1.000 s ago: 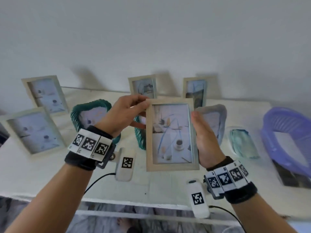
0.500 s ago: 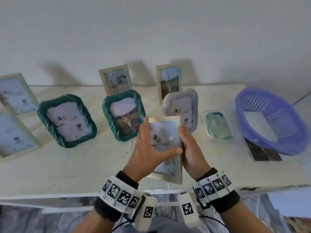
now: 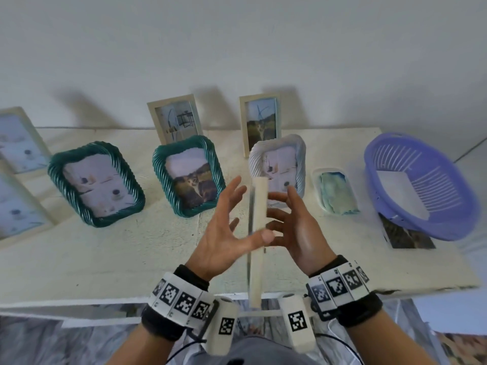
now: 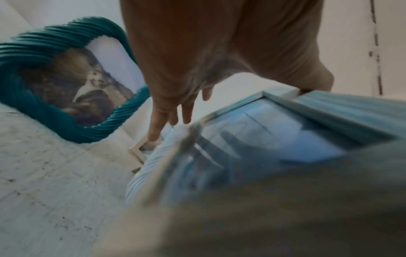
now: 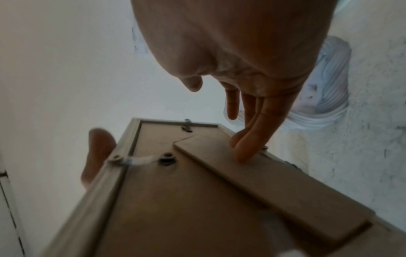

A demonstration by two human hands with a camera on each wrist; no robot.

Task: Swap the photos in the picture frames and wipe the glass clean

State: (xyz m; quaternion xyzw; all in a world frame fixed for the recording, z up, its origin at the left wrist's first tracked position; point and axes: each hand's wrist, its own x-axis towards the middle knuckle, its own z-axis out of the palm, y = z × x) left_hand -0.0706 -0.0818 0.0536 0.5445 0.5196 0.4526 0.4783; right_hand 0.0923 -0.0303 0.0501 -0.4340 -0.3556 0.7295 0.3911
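The pale wooden frame (image 3: 257, 233) stands edge-on above the worktop (image 3: 105, 259), held between both palms. It looks light and stiff, but its glass front is fragile and smooth, so the wooden rims are the safer hold. Left hand (image 3: 224, 233) spreads its fingers (image 3: 232, 188), thumb across the glass. Right hand (image 3: 297, 230) presses straight fingers (image 5: 252, 139) on the fibreboard back.
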